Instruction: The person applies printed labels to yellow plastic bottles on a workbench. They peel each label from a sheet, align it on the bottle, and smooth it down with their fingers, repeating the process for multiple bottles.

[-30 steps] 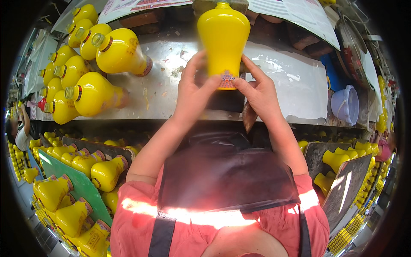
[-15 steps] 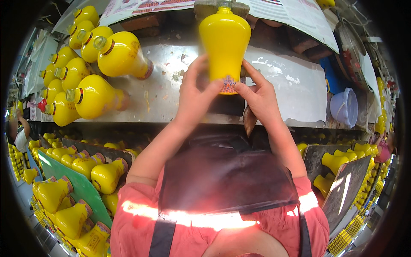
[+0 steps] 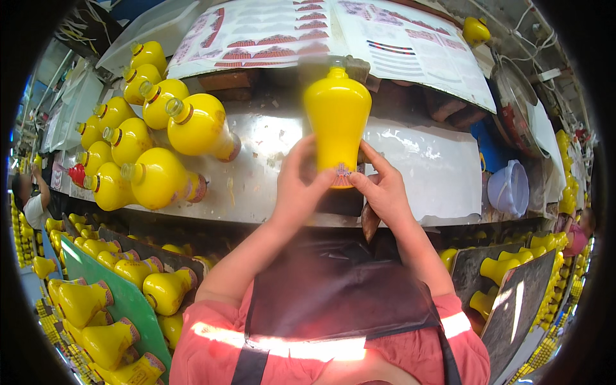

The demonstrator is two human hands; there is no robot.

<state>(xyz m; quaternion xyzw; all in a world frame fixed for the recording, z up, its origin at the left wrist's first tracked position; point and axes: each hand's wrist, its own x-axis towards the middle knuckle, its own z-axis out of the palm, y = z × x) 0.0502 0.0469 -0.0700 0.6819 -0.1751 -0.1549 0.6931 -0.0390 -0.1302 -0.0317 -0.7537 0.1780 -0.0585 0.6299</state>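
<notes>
A glossy yellow bottle (image 3: 338, 112) with a clear glass neck stands between my two hands, its neck pointing to the far side of the bench. My left hand (image 3: 300, 179) is wrapped against its left side, thumb near the base. From the right, my right hand (image 3: 385, 186) grips the lower body with its thumb pressed at the base. Between the thumbs lies a blue and red patterned decal (image 3: 344, 174) around the bottle's narrow foot. Below the right hand hangs a brown, pointed object (image 3: 369, 222) whose kind I cannot make out.
Several yellow bottles (image 3: 196, 125) lie or lean at the bench's left. Printed decal sheets (image 3: 276, 35) rest on a raised board at the back. A pale blue bucket (image 3: 509, 188) stands at right. Below, boards (image 3: 119, 289) carry more bottles. A person (image 3: 35, 199) is at far left.
The whole view has shifted, so bench, bottle and hands sit lower in the picture and more decal sheets show. Both hands keep their hold on the bottle.
</notes>
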